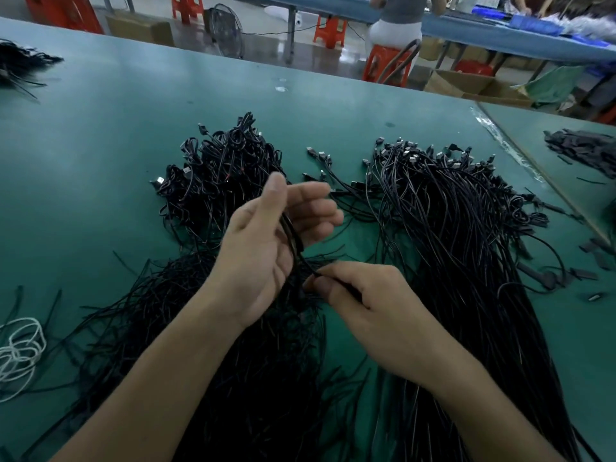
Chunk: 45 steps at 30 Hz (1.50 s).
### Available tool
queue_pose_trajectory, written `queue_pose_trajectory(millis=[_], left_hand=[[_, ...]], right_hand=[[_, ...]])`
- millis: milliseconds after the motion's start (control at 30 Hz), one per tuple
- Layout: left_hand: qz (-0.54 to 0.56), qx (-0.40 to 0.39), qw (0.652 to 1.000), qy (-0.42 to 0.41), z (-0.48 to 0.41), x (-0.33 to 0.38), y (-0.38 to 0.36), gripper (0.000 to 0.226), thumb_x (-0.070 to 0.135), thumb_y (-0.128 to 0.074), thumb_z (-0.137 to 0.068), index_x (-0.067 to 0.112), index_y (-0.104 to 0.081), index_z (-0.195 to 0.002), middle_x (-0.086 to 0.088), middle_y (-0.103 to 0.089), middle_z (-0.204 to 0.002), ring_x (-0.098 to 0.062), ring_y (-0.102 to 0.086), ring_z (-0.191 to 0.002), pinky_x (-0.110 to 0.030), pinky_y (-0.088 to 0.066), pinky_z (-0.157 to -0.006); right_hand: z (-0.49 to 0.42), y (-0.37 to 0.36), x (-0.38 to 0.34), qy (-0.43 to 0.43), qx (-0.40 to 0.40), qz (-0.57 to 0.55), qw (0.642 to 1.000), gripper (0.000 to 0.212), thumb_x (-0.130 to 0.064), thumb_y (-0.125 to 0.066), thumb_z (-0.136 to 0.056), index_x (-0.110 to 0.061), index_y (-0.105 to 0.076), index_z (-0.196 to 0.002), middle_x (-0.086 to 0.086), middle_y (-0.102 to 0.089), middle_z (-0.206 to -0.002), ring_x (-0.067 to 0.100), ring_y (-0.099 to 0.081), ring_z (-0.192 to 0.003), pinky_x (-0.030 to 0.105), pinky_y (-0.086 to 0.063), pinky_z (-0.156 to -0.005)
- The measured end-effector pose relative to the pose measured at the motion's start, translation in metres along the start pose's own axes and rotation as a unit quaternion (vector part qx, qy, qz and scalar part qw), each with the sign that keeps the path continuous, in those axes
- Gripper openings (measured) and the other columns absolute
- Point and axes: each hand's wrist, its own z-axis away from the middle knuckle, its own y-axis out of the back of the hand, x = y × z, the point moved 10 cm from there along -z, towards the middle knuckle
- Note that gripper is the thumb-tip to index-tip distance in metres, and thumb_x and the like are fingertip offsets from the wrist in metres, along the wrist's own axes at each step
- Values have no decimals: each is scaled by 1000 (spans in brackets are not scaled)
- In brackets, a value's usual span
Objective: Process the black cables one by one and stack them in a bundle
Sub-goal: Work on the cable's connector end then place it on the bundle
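Two heaps of black cables lie on the green table (100,155): a tangled heap (220,168) at centre left that runs down under my arms, and a straighter bundle (450,208) on the right with its plugs pointing away from me. My left hand (266,241) is raised between them, palm toward me, fingers curled loosely around a single black cable (293,241) that crosses the palm. My right hand (360,301) sits just below it, thumb and forefinger pinched on the lower part of that same cable.
A coil of white cable (20,351) lies at the left edge. Small black sleeve pieces (586,151) are piled at the far right, with several loose ones (566,275) nearer. Another black cable heap (20,65) is at the far left. A seated person (396,25) works at a table behind.
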Motion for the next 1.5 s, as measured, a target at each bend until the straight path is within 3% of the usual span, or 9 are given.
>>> queue_pose_trajectory(millis=[200,300,433,567,833,967,1167,1267,1500], left_hand=[[-472,-35,881,-12,7,-16,-5,53,43,-41,-103,23,-67,-62,9,-65,-56,-6,-58,-51,-21,-44,-52],[-387,-89,909,130,16,-41,-8,68,49,-34,-104,20,-64,-50,4,-54,-43,-10,-50,-38,-16,-39,-44],[-278,-169,921,212,28,-49,-19,61,59,-37,-98,16,-49,-56,-5,-35,-52,-9,-31,-37,-14,-30,-39],[-191,-242,915,262,40,-52,-28,56,57,-39,-99,24,-41,-54,4,-45,-47,-10,-47,-39,-14,-35,-38],[-341,-77,926,140,14,-43,-4,61,40,-43,-104,17,-48,-48,-14,-49,-61,-19,-51,-58,-27,-44,-64],[-137,-71,953,262,26,-62,-9,44,30,-32,-106,4,-68,-100,-18,-71,-89,-30,-72,-82,-50,-62,-70],[-147,-21,945,293,25,-71,7,55,58,-36,-101,17,-65,-80,-2,-49,-52,-9,-33,-34,-11,-24,-33],[-191,28,952,239,15,-60,23,64,60,-35,-101,23,-64,-56,7,-36,-48,-6,-23,-35,-13,-17,-33],[-139,95,973,157,5,-37,39,63,53,-38,-103,26,-42,-46,8,-28,-48,-6,-20,-35,-14,-18,-31]], right_hand=[[1,37,-18,65,74,81,992,11,-35,-65,-90,-29,-70,-82,-15,-58,-75,6,-57,-76,15,-39,-65],[2,52,-17,80,113,-5,990,7,-26,-76,-84,-26,-71,-78,-11,-65,-71,10,-62,-72,14,-43,-66],[-2,44,-5,51,66,-163,983,16,-25,-76,-82,-16,-64,-80,4,-69,-78,25,-66,-75,44,-55,-72],[-5,37,-7,51,5,-222,974,18,-26,-76,-83,-13,-63,-83,13,-67,-81,37,-64,-78,47,-54,-73],[-8,47,-6,50,68,-33,996,14,-17,-73,-87,-24,-62,-81,-4,-66,-76,14,-62,-68,32,-53,-63],[-11,40,-14,67,89,12,994,16,-15,-70,-90,-23,-58,-83,-11,-61,-74,8,-60,-71,14,-45,-60],[-23,43,-4,53,128,-21,990,13,-34,-66,-91,-26,-63,-81,-11,-67,-75,3,-61,-66,12,-44,-61],[-23,41,43,-71,122,-146,979,52,-66,-38,-95,-26,-70,-89,-4,-72,-78,3,-62,-64,11,-43,-56],[-7,-7,97,-136,-68,249,957,11,-35,-63,-95,-26,-62,-100,-14,-51,-94,10,-53,-91,30,-49,-81]])
